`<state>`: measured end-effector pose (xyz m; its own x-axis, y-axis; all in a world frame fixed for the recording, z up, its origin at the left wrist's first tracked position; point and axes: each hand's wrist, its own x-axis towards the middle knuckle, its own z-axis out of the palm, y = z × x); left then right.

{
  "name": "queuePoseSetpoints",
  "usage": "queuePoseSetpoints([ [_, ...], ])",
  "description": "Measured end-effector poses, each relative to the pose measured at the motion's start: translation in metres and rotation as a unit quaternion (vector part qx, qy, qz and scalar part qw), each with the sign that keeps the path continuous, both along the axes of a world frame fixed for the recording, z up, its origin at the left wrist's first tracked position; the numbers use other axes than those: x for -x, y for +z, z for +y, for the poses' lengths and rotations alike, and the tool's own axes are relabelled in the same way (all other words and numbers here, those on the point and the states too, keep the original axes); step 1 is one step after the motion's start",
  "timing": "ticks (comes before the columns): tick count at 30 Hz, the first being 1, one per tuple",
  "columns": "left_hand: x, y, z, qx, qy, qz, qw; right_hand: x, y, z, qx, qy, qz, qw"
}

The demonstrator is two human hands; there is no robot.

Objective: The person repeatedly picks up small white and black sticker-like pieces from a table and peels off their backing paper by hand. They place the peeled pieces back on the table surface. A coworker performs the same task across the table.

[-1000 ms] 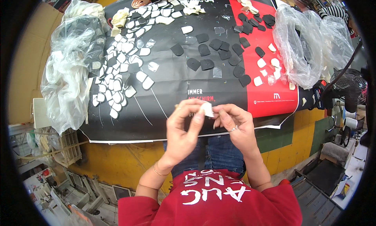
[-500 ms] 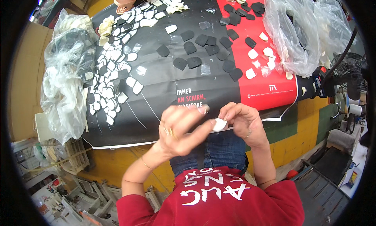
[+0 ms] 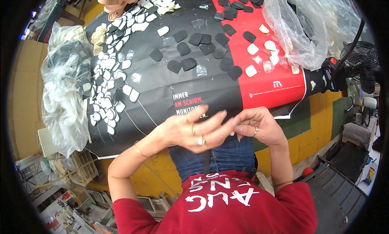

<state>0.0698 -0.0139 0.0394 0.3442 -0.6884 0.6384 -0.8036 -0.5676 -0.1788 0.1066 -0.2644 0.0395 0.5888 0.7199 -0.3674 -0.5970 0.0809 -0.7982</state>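
Observation:
A small white pad (image 3: 232,133) is at my fingertips in front of my waist, mostly hidden, with only a pale sliver showing. My right hand (image 3: 259,126) pinches it between thumb and fingers. From the other side my left hand (image 3: 194,130), back upward with rings on it, meets it with the near finger. The left thumb is hidden and the other left fingers fan out over the table edge. Many white rounded pads (image 3: 110,63) with dark edges are heaped along the table's left. Black rounded pads (image 3: 188,64) lie scattered across its middle.
The black-and-red printed sheet (image 3: 162,92) covers the table. Clear plastic bags stand at left (image 3: 67,88) and at right (image 3: 300,31). Beige stacked pieces (image 3: 115,1) sit at the far left, small clear plastic scraps (image 3: 201,69) lie about, and a black fan (image 3: 360,61) is at right.
My left hand has opened its outer fingers and turned further over the pad. The pad, plainly visible before, is now nearly covered. The view has shifted slightly, moving the table contents leftward and up.

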Motion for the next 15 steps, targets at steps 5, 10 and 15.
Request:
queuePoseSetpoints([
  [5, -0.055, -0.023, -0.022, 0.065, 0.122, 0.242, 0.960, 0.002, -0.006, -0.016, 0.051, -0.113, -0.058, 0.991],
  [10, -0.054, -0.026, -0.031, -0.075, 0.180, 0.230, 0.954, 0.004, -0.005, -0.024, 0.052, -0.189, -0.113, 0.974],
  [15, -0.004, -0.022, -0.024, -0.027, 0.255, 0.210, 0.943, 0.006, -0.006, -0.011, 0.061, -0.201, -0.102, 0.972],
])
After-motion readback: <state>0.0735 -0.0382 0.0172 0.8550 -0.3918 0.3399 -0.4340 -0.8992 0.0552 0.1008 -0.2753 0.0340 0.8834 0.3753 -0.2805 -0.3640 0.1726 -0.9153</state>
